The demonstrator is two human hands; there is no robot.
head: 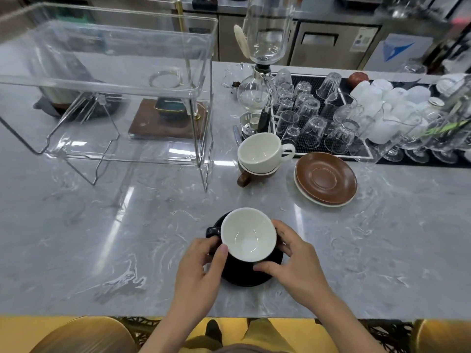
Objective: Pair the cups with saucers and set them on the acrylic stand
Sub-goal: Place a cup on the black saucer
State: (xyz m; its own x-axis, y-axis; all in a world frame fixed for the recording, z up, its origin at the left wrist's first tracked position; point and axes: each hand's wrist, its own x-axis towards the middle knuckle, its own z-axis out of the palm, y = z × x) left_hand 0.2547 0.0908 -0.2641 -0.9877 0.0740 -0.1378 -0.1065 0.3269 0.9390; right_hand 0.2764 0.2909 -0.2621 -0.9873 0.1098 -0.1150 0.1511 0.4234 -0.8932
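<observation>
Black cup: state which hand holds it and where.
Both hands hold the black cup over its black saucer: left hand beside the handle, right hand on the opposite wall.

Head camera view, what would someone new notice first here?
Both hands, left hand and right hand, hold a black cup on its black saucer at the near counter edge. Behind stand stacked cups beside brown saucers, and the clear acrylic stand at left.

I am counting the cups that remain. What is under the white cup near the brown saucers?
The white cup sits nested in a brown cup. Only the brown cup's handle and lower body show; its inside is covered. A white rim shows between them, possibly another cup.
</observation>
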